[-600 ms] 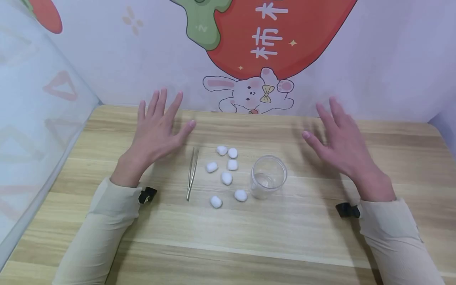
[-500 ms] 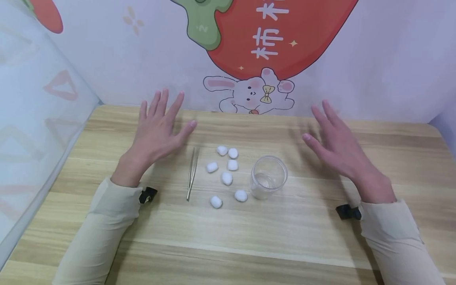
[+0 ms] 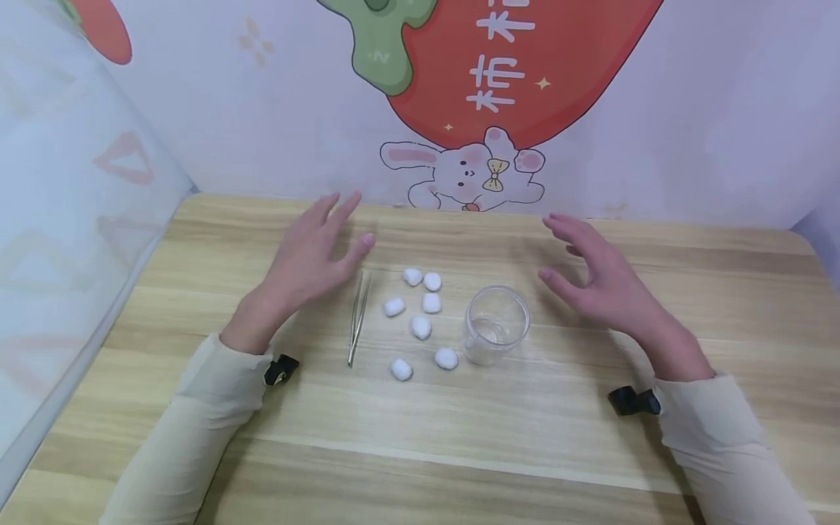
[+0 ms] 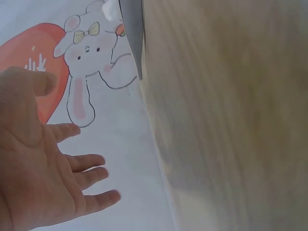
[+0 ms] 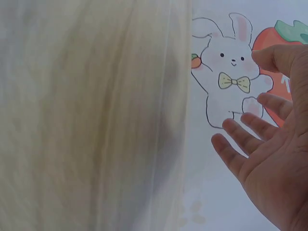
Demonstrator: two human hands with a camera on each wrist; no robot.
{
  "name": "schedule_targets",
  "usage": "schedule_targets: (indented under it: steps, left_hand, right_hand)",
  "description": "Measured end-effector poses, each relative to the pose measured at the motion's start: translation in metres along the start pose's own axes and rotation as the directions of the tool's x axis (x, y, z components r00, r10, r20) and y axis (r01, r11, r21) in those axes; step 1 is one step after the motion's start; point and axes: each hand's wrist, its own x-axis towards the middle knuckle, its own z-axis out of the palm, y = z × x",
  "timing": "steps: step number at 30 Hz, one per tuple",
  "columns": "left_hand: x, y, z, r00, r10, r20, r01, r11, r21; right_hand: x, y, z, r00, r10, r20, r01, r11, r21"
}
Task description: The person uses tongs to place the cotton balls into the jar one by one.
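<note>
My left hand [image 3: 308,255] hovers over the table's left part with fingers spread, holding nothing. Nearest to it lie metal tweezers [image 3: 358,321], whose tip [image 4: 137,57] shows at the top of the left wrist view. Several white cotton balls [image 3: 421,327] are scattered right of the tweezers. Right of them stands a clear, round plastic cup [image 3: 496,326] with an open top. My right hand [image 3: 607,281] is held in the air beyond the cup's right side, thumb apart from the fingers. In the right wrist view its palm [image 5: 284,168] faces inward and bears nothing.
The wooden table [image 3: 499,452] runs back to a wall [image 3: 689,131] printed with a rabbit and a red fruit. A pale side wall [image 3: 59,240] bounds the left. Black wrist camera mounts [image 3: 282,370] sit at both cuffs.
Both hands have moved inward and lower, the left to the right, the right to the left. Their fingers are less spread. The tweezers, cotton balls and cup have stayed in place.
</note>
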Motion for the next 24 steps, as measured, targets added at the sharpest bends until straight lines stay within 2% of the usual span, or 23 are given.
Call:
schedule_targets:
  steps: [6, 9, 13, 15, 20, 24]
  left_hand:
    - [-0.016, 0.007, 0.006, 0.997, -0.026, 0.074, 0.031, 0.998, -0.062]
    - [-0.03, 0.01, 0.006, 0.992, -0.04, 0.118, 0.049, 0.996, -0.072]
    - [-0.046, 0.012, 0.009, 0.989, -0.058, 0.137, 0.07, 0.994, -0.088]
    - [-0.052, 0.013, 0.011, 0.986, -0.085, 0.144, 0.102, 0.988, -0.112]
    - [-0.064, 0.012, 0.013, 0.967, -0.168, 0.193, 0.199, 0.967, -0.157]
    - [-0.07, 0.008, 0.015, 0.955, -0.192, 0.227, 0.232, 0.959, -0.164]
  right_hand:
    - [-0.01, 0.0, 0.009, 0.998, -0.039, 0.046, 0.036, 0.997, 0.074]
    - [-0.018, -0.002, 0.012, 0.995, -0.033, 0.089, 0.022, 0.993, 0.114]
    - [-0.03, -0.007, 0.017, 0.984, -0.023, 0.175, -0.005, 0.988, 0.156]
    - [-0.034, -0.011, 0.02, 0.977, -0.021, 0.211, -0.015, 0.986, 0.166]
    - [-0.038, -0.02, 0.029, 0.969, -0.02, 0.245, -0.03, 0.979, 0.2]
    - [-0.038, -0.025, 0.037, 0.967, -0.04, 0.251, -0.017, 0.975, 0.221]
